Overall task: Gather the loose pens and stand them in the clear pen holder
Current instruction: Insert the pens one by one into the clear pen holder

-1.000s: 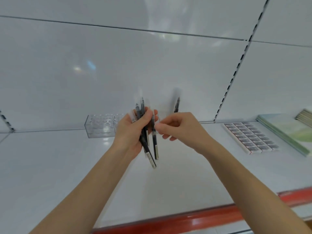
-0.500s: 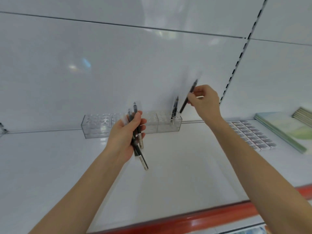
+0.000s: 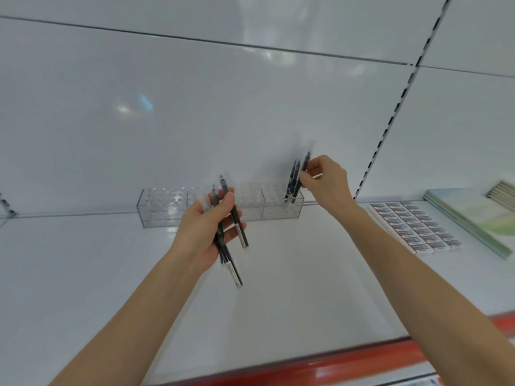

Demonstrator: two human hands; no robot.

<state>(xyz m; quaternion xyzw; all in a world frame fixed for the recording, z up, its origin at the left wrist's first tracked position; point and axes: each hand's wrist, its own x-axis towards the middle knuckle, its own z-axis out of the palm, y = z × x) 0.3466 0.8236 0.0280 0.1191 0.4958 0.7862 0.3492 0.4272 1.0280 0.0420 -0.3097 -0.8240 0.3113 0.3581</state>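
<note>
A long clear pen holder (image 3: 164, 207) with rows of round holes stands at the back of the white shelf. My left hand (image 3: 204, 232) is closed around a bundle of dark pens (image 3: 232, 215) in front of the holder's middle. At the holder's right end my right hand (image 3: 324, 181) pinches a single dark pen (image 3: 302, 174) whose lower end is down in the holder. Two other dark pens (image 3: 292, 176) stand right beside it in the same end.
A block of small barcoded boxes (image 3: 412, 227) lies flat at the right, with green notebooks (image 3: 473, 218) beyond it. A slotted shelf upright (image 3: 390, 118) runs up the white back wall. A red strip (image 3: 334, 366) edges the shelf front.
My right hand took one pen from the bundle, carried it up and right, and has lowered it into the holder's right end. The left hand stayed shut on the remaining pens.
</note>
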